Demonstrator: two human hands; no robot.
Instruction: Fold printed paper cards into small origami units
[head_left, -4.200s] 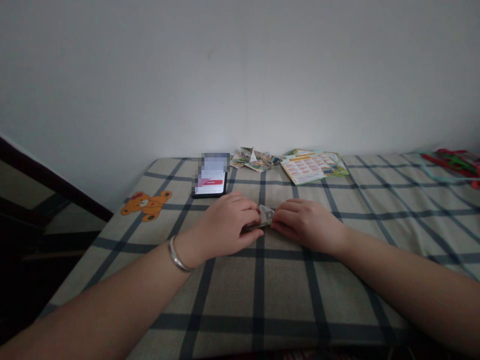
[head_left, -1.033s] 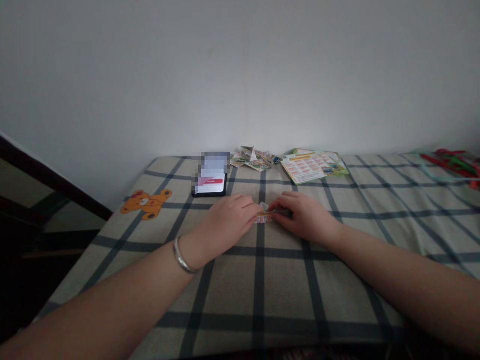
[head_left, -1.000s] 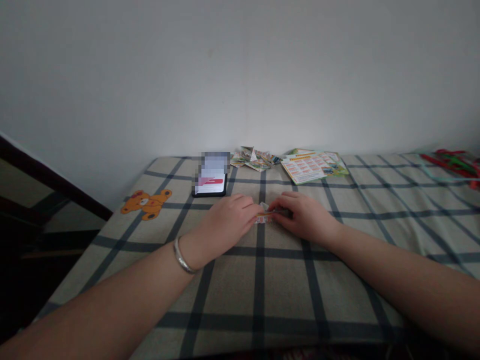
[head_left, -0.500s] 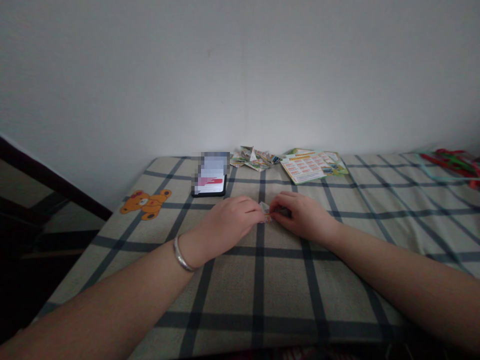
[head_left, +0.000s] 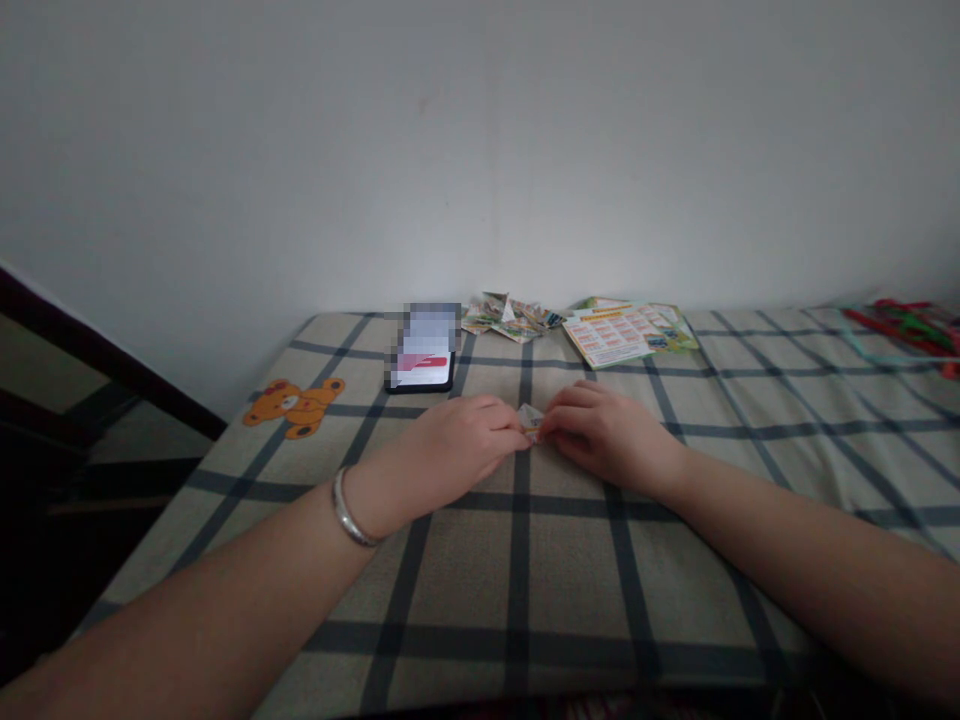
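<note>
A small piece of folded paper [head_left: 532,424] sits between the two hands, near the middle of the cloth-covered bench [head_left: 465,600]; its pale, greyish upper part comes to a point, with a touch of yellow-orange print lower down, and the fingers hide the rest. The left hand [head_left: 459,446] has its grip closed on one side of the paper, and the right hand [head_left: 606,430] pinches the other side, fingertips just beside those of the left. A silver bangle [head_left: 350,508] circles the left wrist. Beyond the left hand lies a phone [head_left: 429,366], screen lit and partly blurred by blocks. Just right of it, near the wall [head_left: 480,150], is a loose heap of folded paper pieces [head_left: 517,320], then a stack of printed cards [head_left: 611,335]. A flat orange bear figure [head_left: 294,408] shows at the far left, and a red and green tangle [head_left: 915,328] at the right edge. Nothing stands between hands and paper. Counted: one paper in hand, one phone, one bear, one bangle, at least two cards; the heaped pieces overlap too much to count.
</note>
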